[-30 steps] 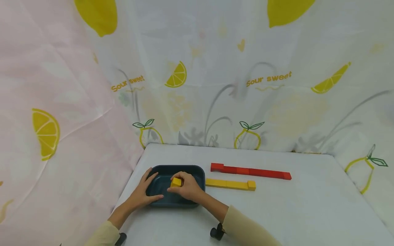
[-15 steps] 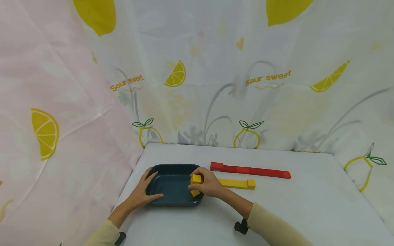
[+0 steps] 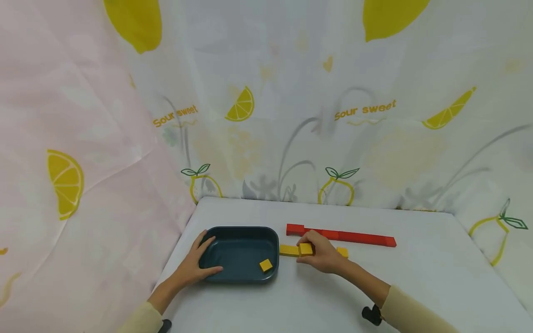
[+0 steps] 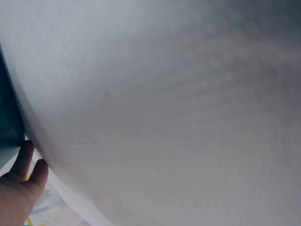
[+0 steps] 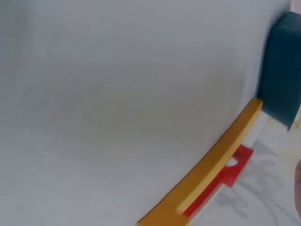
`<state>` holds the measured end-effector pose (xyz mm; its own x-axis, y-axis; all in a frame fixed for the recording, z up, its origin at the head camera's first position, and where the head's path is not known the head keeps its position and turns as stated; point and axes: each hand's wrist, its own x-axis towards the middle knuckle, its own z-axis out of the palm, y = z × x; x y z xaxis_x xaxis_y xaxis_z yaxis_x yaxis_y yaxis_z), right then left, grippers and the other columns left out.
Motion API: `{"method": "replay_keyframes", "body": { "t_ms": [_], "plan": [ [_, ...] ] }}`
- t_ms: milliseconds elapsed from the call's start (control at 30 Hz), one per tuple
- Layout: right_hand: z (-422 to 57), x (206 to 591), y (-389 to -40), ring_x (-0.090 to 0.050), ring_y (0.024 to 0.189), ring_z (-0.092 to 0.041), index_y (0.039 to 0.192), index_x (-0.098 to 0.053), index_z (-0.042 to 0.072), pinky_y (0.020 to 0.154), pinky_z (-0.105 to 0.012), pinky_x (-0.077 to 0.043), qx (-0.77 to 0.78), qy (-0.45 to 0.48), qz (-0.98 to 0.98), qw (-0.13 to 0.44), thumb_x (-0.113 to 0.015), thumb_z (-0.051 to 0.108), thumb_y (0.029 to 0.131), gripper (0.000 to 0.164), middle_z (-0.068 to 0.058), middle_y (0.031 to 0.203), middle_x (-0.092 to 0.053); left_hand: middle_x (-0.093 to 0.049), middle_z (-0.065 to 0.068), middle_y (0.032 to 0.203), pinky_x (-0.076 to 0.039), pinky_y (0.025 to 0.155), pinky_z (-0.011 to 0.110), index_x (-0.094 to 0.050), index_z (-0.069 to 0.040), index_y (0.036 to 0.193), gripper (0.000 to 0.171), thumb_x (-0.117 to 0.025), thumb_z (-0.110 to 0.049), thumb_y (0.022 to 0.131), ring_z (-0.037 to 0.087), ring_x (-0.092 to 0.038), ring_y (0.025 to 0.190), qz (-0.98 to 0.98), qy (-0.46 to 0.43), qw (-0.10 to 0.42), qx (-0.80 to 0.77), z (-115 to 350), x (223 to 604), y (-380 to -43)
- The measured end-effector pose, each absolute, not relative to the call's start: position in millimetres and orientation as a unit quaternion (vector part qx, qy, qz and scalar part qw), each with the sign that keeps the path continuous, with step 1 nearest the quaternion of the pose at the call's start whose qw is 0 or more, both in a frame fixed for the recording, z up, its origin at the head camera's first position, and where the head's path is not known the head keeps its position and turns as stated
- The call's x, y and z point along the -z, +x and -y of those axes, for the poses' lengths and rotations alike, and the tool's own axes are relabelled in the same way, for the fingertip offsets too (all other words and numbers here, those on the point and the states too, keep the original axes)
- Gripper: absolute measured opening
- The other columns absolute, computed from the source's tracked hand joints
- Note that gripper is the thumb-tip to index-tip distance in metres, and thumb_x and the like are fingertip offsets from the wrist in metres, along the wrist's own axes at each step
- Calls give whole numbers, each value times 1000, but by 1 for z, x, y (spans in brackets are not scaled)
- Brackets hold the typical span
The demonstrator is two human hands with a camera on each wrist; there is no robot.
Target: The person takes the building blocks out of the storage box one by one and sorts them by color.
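Observation:
A dark teal tray [image 3: 239, 256] stands on the white table, with a small yellow cube [image 3: 266, 265] in its near right corner. My left hand [image 3: 192, 264] holds the tray's left end, fingers at the left rim and thumb over the near rim. In the left wrist view, two fingers [image 4: 35, 176] show beside the tray's outer wall. My right hand [image 3: 322, 254] pinches another yellow cube [image 3: 306, 249] between thumb and fingers, over the row of yellow blocks [image 3: 289, 250]; whether it touches the row I cannot tell. The held cube is outside the right wrist view.
Behind the yellow row, a row of red blocks [image 3: 360, 237] runs to the right, with a raised red block [image 3: 295, 229] at its left end. A yellow block [image 3: 343, 252] shows at the yellow row's right end. A lemon-print cloth [image 3: 283, 115] hangs behind the table.
My right hand has moved right, from above the tray to the yellow row, carrying its yellow cube. Another yellow cube now shows inside the tray. My left hand keeps its place.

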<state>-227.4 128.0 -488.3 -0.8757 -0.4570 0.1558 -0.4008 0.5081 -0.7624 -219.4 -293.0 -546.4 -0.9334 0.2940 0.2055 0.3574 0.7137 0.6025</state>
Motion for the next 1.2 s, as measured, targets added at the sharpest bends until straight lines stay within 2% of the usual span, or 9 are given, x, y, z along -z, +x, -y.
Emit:
{"method": "replay_keyframes", "body": {
  "t_ms": [300, 567, 867, 1200],
  "plan": [
    [-182, 489, -232, -52, 84, -13, 108, -62, 9, 73, -18, -51, 414, -238, -879, -10, -84, 14, 79, 37, 2, 99, -59, -12, 21, 163, -34, 102, 73, -34, -12, 154, 96, -82, -45, 77, 49, -22, 145, 925, -168, 35, 339, 292, 542, -220],
    [-216, 498, -233, -51, 82, -14, 106, -64, 5, 70, -18, -49, 395, -187, -900, -9, -84, 13, 78, 36, 0, 93, -58, -13, 24, 162, -33, 102, 74, -36, -9, 153, 97, -83, -44, 76, 51, -22, 144, 926, -169, 39, 334, 290, 543, -218],
    [-241, 513, -235, -52, 86, -16, 105, -63, 7, 73, -17, -51, 380, -156, -912, -9, -84, 14, 78, 35, -2, 97, -60, -13, 22, 163, -34, 101, 74, -35, -11, 153, 97, -83, -44, 75, 50, -22, 144, 925, -170, 45, 336, 291, 545, -219],
    [-260, 526, -232, -50, 83, -11, 101, -64, 9, 70, -17, -50, 385, -144, -911, -15, -85, 14, 76, 33, 1, 93, -60, -13, 21, 163, -34, 101, 74, -36, -13, 153, 96, -83, -45, 75, 50, -23, 144, 928, -168, 44, 328, 292, 548, -219]
  ]
}}
